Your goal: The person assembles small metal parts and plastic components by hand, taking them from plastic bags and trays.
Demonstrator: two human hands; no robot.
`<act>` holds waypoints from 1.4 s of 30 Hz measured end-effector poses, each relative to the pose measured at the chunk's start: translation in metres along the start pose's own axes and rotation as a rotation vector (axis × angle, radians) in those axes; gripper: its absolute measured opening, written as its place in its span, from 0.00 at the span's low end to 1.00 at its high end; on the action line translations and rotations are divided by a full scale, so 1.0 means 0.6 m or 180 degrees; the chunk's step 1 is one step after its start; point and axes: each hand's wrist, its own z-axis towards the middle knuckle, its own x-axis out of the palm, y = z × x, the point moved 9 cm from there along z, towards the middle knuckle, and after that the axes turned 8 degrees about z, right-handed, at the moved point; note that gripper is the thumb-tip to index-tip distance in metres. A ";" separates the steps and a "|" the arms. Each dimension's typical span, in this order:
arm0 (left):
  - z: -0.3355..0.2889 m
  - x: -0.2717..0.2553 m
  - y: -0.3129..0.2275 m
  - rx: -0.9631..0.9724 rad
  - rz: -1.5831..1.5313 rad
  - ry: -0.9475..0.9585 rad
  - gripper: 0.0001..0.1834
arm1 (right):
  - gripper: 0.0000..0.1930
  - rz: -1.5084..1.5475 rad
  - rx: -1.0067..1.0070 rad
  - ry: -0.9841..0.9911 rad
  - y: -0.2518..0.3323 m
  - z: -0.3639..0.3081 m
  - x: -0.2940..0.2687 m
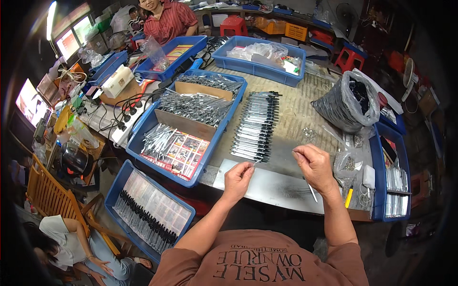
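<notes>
Near the table's front edge, my left hand pinches a thin pale pen part between thumb and fingertips. Its tip points toward the near end of a long row of black and silver pens lying side by side. My right hand is raised to the right of the row, fingers curled and thumb pressed in; anything inside is too small or hidden to make out. Below that hand a slim white stick shows at the table edge; I cannot tell whether it touches the hand.
Left, a divided blue tray holds many pen parts; below it stands a tray of finished-looking pens. Right are a plastic-lined bag, small parts bags, a yellow-handled tool and another blue tray. Two people sit nearby.
</notes>
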 end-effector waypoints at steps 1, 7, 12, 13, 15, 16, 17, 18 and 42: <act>0.000 0.002 0.001 0.0008 -0.0004 0.0019 0.07 | 0.03 0.0033 0.0023 -0.0019 -0.001 -0.001 -0.002; 0.000 0.005 0.003 -0.0128 0.0027 0.0154 0.06 | 0.03 0.0002 0.0025 -0.0014 -0.007 -0.005 -0.005; 0.002 0.004 0.001 -0.0090 -0.0050 0.0099 0.07 | 0.03 -0.0020 0.0027 0.0001 -0.011 -0.007 -0.008; 0.003 0.002 -0.004 -0.0021 -0.0021 0.0051 0.07 | 0.03 -0.0013 0.0053 0.0012 -0.013 -0.007 -0.009; 0.002 0.002 -0.004 -0.0030 -0.0024 0.0066 0.07 | 0.03 -0.0006 0.0049 -0.0018 -0.012 -0.009 -0.013; 0.002 0.002 -0.003 -0.0053 -0.0022 0.0063 0.07 | 0.03 0.0013 0.0041 -0.0030 -0.011 -0.009 -0.015; 0.002 0.002 -0.003 -0.0034 -0.0028 0.0077 0.07 | 0.03 0.0000 0.0038 -0.0051 -0.011 -0.008 -0.018; 0.002 0.002 0.001 -0.0086 0.0024 0.0098 0.07 | 0.03 -0.0017 0.0070 -0.0037 -0.010 -0.007 -0.020; 0.000 0.003 0.006 -0.0101 -0.0007 0.0228 0.06 | 0.04 -0.0360 0.0014 -0.0320 -0.037 0.073 -0.121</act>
